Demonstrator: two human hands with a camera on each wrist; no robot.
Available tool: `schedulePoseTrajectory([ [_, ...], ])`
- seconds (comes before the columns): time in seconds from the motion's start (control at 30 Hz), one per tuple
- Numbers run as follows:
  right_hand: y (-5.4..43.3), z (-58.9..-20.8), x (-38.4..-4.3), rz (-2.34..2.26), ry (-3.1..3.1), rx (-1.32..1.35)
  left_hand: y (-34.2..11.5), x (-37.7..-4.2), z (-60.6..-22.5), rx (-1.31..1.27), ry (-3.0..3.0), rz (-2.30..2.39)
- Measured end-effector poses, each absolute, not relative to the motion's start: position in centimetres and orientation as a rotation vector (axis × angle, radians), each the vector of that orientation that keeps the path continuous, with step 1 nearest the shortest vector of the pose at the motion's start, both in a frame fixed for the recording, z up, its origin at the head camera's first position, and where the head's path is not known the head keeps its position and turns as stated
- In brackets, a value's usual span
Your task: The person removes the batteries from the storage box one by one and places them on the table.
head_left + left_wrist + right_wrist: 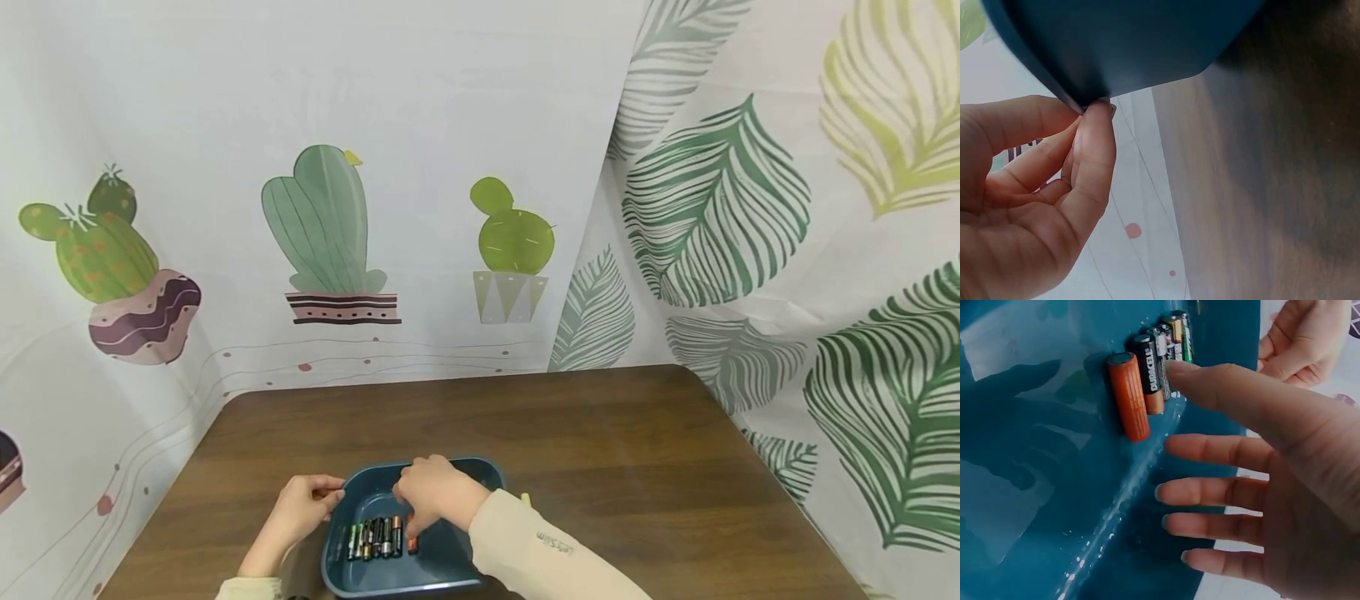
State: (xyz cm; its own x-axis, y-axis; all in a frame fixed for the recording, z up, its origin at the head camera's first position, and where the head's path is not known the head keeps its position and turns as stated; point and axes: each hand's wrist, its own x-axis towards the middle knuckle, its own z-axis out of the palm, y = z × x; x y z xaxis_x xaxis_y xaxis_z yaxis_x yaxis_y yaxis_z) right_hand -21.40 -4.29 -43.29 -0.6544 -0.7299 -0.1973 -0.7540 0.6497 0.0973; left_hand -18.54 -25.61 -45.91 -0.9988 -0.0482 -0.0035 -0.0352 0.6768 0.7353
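A dark blue tray sits on the wooden table. Several small cylindrical batteries stand side by side in a row on its floor. At the right end of that row is an orange battery, slightly apart from a black and copper Duracell battery. My left hand pinches the tray's left rim between thumb and fingertips. Over the tray, my right hand holds nothing; in the right wrist view its fingers are extended and separated, and its thumb overlaps the farther batteries.
The brown table extends behind the tray and to its right. A small yellow item peeks out beside the right sleeve. Behind the table hangs a white cloth printed with cacti and leaves.
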Motion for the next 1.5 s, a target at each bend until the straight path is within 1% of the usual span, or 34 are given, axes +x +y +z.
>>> schedulePoseTrajectory([
  [0.27,-6.4,-43.8,-21.6,0.413,2.646,-1.006,-25.8,-18.7,-46.1,0.072,-2.868,-1.249],
  [0.57,-7.6,-44.7,-21.7,0.551,2.618,-0.945,-26.2,-18.8,-46.5,-0.024,-2.846,-1.290],
  [0.73,-7.7,-44.8,-21.8,0.552,2.606,-0.959,-25.9,-18.8,-46.1,0.058,-2.863,-1.283],
  [0.87,-7.8,-44.8,-21.8,0.540,2.582,-0.989,-25.8,-18.8,-46.1,0.075,-2.867,-1.265],
  [1.3,-7.5,-44.9,-21.9,0.484,2.579,-1.041,-25.7,-18.7,-46.0,0.058,-2.868,-1.265],
  [1.5,-7.0,-44.1,-21.9,0.448,2.580,-1.106,-25.7,-18.7,-46.2,0.065,-2.867,-1.263],
])
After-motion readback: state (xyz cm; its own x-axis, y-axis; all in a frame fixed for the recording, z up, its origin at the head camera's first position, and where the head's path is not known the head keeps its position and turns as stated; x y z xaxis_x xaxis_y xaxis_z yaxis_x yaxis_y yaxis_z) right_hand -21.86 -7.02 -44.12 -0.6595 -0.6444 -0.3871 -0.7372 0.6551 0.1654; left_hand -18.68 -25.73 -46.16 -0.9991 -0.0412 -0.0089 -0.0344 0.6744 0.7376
